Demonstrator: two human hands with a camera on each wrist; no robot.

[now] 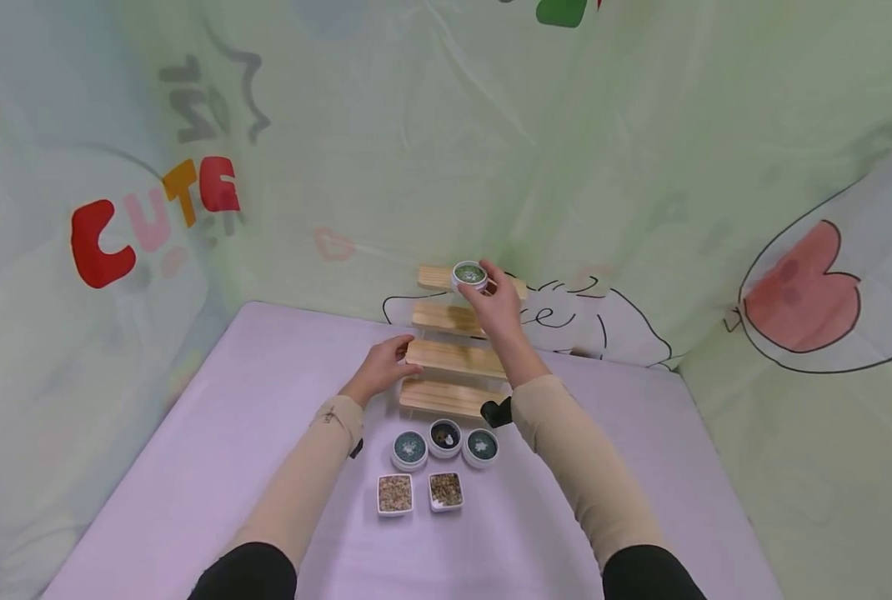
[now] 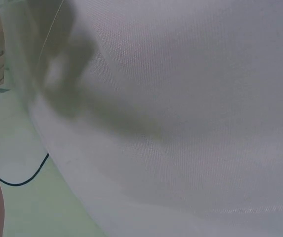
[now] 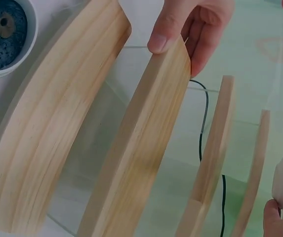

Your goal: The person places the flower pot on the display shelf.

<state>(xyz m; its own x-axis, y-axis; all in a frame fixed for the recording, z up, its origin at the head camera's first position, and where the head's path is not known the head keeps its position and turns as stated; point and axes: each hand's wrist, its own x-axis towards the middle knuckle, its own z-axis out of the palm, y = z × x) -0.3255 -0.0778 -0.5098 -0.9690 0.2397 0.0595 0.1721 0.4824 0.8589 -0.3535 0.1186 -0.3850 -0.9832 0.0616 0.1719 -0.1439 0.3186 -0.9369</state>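
Observation:
A tiered wooden stand [image 1: 446,398] has several pale boards rising like steps toward the back wall. My left hand [image 1: 381,367] grips the left end of its second board from the bottom; in the right wrist view, the thumb lies on that board [image 3: 146,143] and the fingers curl beneath. At the top board [image 1: 434,277], my right hand [image 1: 497,304] holds a small round white pot [image 1: 469,274] with a green top between thumb and fingers. Whether the pot touches the board I cannot tell. Only the edge of the left hand shows in the left wrist view.
Three round white pots with dark fillings [image 1: 410,449] [image 1: 444,437] [image 1: 481,447] stand before the stand. Nearer are two square white dishes [image 1: 395,495] [image 1: 446,491] of brown granules. A lilac cloth [image 1: 603,483] covers the table; a printed curtain [image 1: 386,167] hangs behind.

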